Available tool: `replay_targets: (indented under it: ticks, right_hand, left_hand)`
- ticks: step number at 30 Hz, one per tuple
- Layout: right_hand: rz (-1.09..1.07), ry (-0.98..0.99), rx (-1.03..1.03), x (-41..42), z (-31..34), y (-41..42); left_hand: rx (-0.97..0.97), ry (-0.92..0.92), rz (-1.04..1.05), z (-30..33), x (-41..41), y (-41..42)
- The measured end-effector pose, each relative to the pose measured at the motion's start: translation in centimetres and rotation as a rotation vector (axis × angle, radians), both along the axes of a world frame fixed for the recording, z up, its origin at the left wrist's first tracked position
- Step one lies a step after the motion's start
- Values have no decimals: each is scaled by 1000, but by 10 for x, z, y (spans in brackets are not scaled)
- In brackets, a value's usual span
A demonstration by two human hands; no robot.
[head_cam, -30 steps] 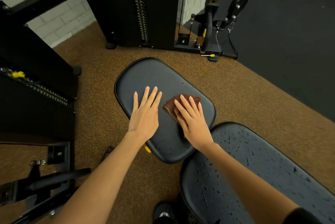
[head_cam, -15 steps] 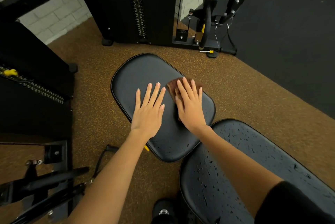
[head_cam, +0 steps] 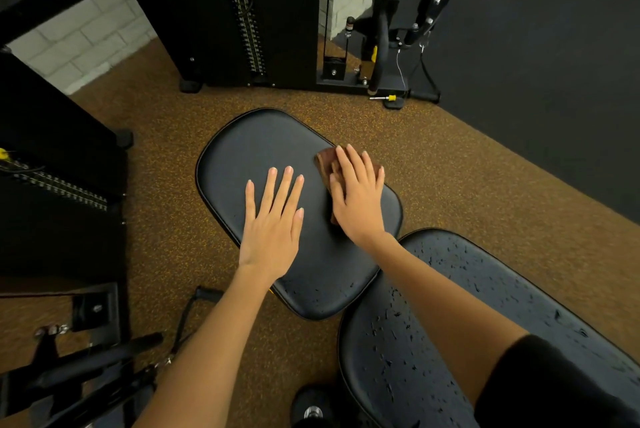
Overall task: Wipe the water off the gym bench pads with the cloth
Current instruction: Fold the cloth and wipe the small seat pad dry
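Observation:
A black seat pad (head_cam: 263,147) lies ahead of me, mostly dry, with a few droplets near its close end. My right hand (head_cam: 358,197) presses flat on a brown cloth (head_cam: 325,162) at the pad's right side; most of the cloth is hidden under the palm. My left hand (head_cam: 273,219) rests flat, fingers spread, on the middle of the same pad, holding nothing. The longer back pad (head_cam: 485,289) at lower right is covered in water droplets and partly hidden by my right forearm.
A black weight stack machine (head_cam: 242,12) with yellow pin stands behind the pad. Another machine (head_cam: 52,185) fills the left side. Cable attachments and a handle (head_cam: 381,46) sit at the back right. Brown speckled floor (head_cam: 467,185) surrounds the bench; dark flooring lies to the right.
My right hand has slid the cloth away from me and to the right across the seat pad. My left hand stayed flat on the pad.

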State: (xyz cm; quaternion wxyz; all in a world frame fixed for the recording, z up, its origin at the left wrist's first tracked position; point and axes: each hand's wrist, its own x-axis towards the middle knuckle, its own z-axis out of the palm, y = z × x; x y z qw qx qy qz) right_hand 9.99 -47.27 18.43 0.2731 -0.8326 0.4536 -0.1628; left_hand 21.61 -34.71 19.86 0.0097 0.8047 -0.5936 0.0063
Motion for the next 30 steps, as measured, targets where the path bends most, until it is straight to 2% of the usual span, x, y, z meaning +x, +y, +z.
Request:
replay_targets:
  ticks: [4,8,13,16,18,24,30]
  right_hand:
    - [149,6,-103,1,0,9]
    - [268,41,-198,-37,-11,14]
    - [101,46,-165,-63,-18,20]
    - [14,-18,-100,-45,-13,27]
    - [15,-19,-110,-34,-11,34]
    - [250,14,-197,-68,-20,48]
    - [-10,4,-49,-77,-20,28]
  left_hand:
    - [0,-22,3,0,0,2]
    - [-56,45,11,3,-1,0]
    - [-213,276,67,5,-11,-7]
    - [-211,315,52,1,-15,-4]
    - [-195,306,48,-1,-18,-1]
    - [-84,140,19,-2,-21,7]
    - [-67,128,-1,1,-18,9]
